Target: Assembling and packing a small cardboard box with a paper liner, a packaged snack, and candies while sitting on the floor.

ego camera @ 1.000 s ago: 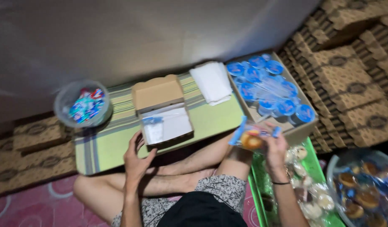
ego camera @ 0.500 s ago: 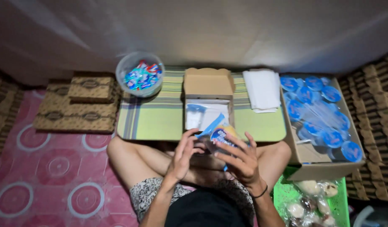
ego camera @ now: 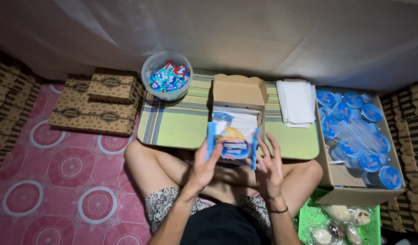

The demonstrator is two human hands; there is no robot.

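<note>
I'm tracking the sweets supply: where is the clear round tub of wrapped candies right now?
In the head view, the clear round plastic tub of blue and red wrapped candies sits upper left of centre, on the far left corner of the green striped tray table, beside the stacked brown patterned boxes.

A clear plastic snack packet (ego camera: pixel 233 144) with blue side edges, a blue oval label and a yellowish bun inside sits just below the middle of the frame. It is held flat, face up, between both hands, just in front of an open cardboard box (ego camera: pixel 238 106).
</note>
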